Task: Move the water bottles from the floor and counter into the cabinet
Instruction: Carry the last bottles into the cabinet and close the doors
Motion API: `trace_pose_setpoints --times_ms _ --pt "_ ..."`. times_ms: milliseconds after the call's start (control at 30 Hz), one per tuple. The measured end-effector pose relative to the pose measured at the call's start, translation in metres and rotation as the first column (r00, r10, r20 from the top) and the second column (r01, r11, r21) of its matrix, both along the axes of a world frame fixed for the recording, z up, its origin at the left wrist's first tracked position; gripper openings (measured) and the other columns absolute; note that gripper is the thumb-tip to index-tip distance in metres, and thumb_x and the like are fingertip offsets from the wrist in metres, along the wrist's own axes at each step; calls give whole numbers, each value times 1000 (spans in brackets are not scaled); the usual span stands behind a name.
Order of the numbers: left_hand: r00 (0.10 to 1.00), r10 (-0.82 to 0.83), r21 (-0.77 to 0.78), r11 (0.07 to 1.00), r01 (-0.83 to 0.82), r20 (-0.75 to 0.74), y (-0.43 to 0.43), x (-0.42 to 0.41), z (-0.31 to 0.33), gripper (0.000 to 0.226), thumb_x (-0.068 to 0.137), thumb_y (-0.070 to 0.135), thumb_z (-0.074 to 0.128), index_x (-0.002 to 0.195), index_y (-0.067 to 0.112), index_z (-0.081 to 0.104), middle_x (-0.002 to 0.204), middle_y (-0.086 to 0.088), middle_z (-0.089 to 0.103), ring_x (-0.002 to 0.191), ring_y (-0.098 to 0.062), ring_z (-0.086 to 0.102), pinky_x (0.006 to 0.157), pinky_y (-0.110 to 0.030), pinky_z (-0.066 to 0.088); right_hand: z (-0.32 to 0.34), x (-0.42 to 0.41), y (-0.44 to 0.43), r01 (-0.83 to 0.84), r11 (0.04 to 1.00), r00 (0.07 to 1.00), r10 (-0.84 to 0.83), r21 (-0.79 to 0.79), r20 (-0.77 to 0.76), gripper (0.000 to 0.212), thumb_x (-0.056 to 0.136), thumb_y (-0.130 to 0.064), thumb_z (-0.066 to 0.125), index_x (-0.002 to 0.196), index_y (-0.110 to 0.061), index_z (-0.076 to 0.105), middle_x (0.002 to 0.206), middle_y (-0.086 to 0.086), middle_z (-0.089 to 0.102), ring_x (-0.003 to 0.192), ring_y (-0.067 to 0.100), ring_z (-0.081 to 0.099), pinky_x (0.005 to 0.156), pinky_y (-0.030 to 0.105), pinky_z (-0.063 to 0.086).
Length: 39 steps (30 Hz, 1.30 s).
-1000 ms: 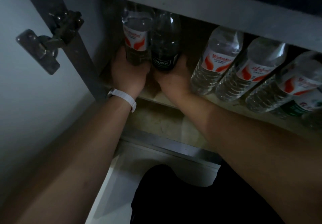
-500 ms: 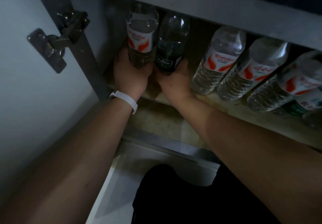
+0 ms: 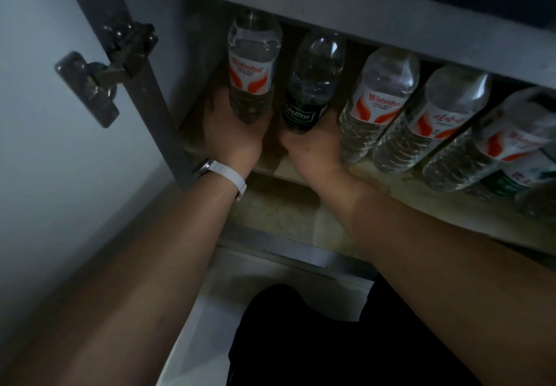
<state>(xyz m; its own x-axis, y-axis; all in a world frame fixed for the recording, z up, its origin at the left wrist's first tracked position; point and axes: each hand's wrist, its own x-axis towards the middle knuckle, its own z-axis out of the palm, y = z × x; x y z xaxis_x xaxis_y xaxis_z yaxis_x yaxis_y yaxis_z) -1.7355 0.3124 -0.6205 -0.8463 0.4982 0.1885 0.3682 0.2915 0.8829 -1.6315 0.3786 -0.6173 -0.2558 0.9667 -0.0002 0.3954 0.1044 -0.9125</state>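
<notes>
Dim cabinet [image 3: 331,3] interior, lit weakly from my side, with the door hinge [image 3: 102,76] on the frame as my reference. Everything that matters sits to the right of that hinge.

Nearest to it, the left hand [image 3: 234,136] is wrapped round the lower body of a red-and-white labelled bottle [image 3: 252,67]. Its fingers go out of sight behind the plastic. One step farther from the hinge, the right hand [image 3: 313,148] cups the base of a dark-labelled bottle [image 3: 313,85] in the same way. Both bottles stand upright with caps up under the cabinet's top rail, their long axes running from the palms away from me into the cabinet. The two are near each other, with a narrow dark gap between them.

Farther again from the hinge, a row of shelved bottles [image 3: 430,121] stands on the pale shelf [image 3: 406,193]. The first of them is just beside the right hand, possibly touching it. I cannot tell whether the two held bottles rest on the shelf or hang just above it, since the hands hide their bases.

I judge this to be the set-down. The right hand has the tighter spot, against the row, while the left has free room toward the hinge-side wall.
</notes>
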Motion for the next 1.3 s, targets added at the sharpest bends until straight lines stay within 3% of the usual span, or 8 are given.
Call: trace_pose_setpoints --times_ms 267,433,533,633,733,867,1133,1300 --pt "1000 -23 -9 1000 23 -15 -2 0 1 62 78 43 80 129 16 58 132 -5 60 123 -23 55 93 -27 41 3 3 -3 -36 998 999 35 -44 -13 75 75 -21 83 136 -15 40 133 3 55 124 18 53 91 21 40" --pt "998 -61 30 998 61 -8 -5 1 0 58 79 48 77 126 20 58 127 1 64 116 -16 60 96 -36 50 5 13 -9 -100 994 992 97 -37 -82 71 77 -21 81 136 -15 43 118 -10 55 106 3 53 70 1 38" --pt "994 -107 56 993 107 -2 -13 9 5 53 86 41 72 133 26 52 130 12 59 113 1 53 93 -18 42 9 20 -19 -138 990 986 140 27 -88 62 79 -29 78 133 -19 50 123 -7 62 110 4 59 83 11 47" --pt "979 -198 91 975 202 -48 -35 19 -4 59 85 23 70 140 22 49 137 5 58 125 -6 54 104 -28 45 13 38 -29 -205 977 977 208 51 -48 31 85 -23 72 112 -30 58 106 -11 66 100 0 61 86 19 51" --pt "974 -221 -5 975 221 -55 -58 34 -12 61 87 26 70 143 22 46 140 1 55 127 -13 52 103 -34 46 22 63 -38 -297 954 953 298 -25 46 29 90 -26 67 111 -36 49 100 -23 55 93 -5 53 81 16 42" --pt "948 -281 -135 956 262 -151 -79 61 -7 58 91 26 67 145 18 47 141 -3 54 128 -16 49 100 -25 37 43 97 -43 -447 894 863 424 23 273 60 93 -38 60 146 -23 38 138 -5 50 123 11 49 90 21 36" --pt "738 -454 -398 877 271 -500 -100 115 20 56 91 38 62 141 15 53 146 -8 52 132 -28 49 106 -35 36 64 175 -39 -676 690 653 399 258 644 56 92 -51 51 140 -24 46 137 -1 49 124 19 47 100 37 44" --pt "637 -522 -515 828 220 -567 -104 141 38 57 90 45 54 137 13 55 142 -13 54 128 -34 53 102 -50 46 71 207 -36 -689 649 609 277 323 744 58 92 -56 44 141 -25 44 141 -2 46 129 21 42 101 43 42"
